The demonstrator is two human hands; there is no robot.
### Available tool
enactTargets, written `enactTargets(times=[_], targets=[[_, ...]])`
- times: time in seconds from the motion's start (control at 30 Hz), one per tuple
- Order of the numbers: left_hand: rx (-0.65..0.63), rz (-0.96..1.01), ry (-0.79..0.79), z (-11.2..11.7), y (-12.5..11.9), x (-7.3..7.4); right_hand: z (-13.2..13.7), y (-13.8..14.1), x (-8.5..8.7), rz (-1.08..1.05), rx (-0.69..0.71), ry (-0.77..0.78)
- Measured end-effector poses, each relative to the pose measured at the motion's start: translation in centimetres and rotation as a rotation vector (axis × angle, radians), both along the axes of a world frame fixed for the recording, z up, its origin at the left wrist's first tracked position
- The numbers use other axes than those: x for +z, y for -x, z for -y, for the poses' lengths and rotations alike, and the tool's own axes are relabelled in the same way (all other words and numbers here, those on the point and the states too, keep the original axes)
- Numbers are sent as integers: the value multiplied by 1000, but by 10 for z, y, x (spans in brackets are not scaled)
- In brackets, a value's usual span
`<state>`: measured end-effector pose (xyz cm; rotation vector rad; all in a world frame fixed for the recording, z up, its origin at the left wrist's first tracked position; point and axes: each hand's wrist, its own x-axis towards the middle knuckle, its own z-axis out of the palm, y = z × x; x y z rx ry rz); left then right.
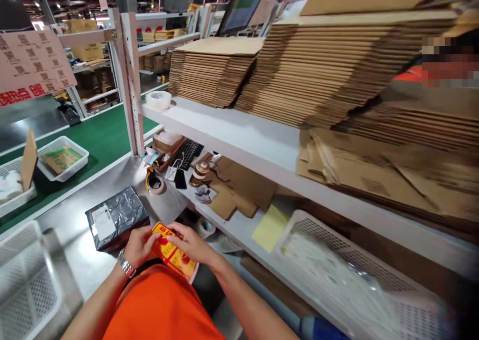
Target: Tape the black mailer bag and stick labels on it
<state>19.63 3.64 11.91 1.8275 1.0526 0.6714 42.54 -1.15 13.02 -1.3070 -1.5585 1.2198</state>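
Head view: left hand (139,245), right hand (192,244) hold yellow packet (175,256), writing unreadable.

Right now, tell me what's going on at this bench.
A person in an orange top holds a red-and-yellow packet in both hands, close to the body: left hand at its left end, right hand over its top. A black plastic parcel with a white label lies on the grey bench just beyond the left hand. Stacks of flat cardboard fill the white shelf above, and a roll of tape sits at its left end.
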Motion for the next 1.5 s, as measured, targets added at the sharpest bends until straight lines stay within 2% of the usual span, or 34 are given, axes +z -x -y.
enactTargets(times=[0.07, 0.13, 0.33, 0.43, 0.53, 0.63, 0.7, 0.87, 1.07, 1.2, 1.33, 1.43, 1.5], targets=[[68, -9, 28, -2, 5, -10, -7, 0, 0, -92, -13, 79], [110, -13, 24, -3, 9, -16, -13, 3, -3, -94, -58, 128], [191, -68, -46, -10, 20, -18, -23, 24, -12, -103, -201, 199], [242, -96, -38, -15, 27, -19, -26, 35, -13, -104, -270, 166], [283, -107, -11, -18, 40, -19, -31, 48, -12, -36, -279, 65], [341, -123, -6, -16, 62, -21, -42, 67, -12, 11, -228, 10], [393, -131, 0, -12, 84, -24, -54, 82, -16, -15, -213, 28], [510, -143, 61, 11, 159, -38, -103, 103, -39, -64, -306, 146], [643, -207, 110, 76, 245, -64, -162, 109, -68, 170, -422, 194], [706, -168, 99, 110, 275, -78, -173, 119, -78, 445, -398, 173], [712, -150, -39, 116, 280, -75, -174, 120, -75, 691, -358, 147], [594, -152, -163, 110, 282, -66, -177, 114, -71, 824, -384, 115], [544, -148, -236, 106, 284, -62, -179, 114, -74, 918, -418, 18]])
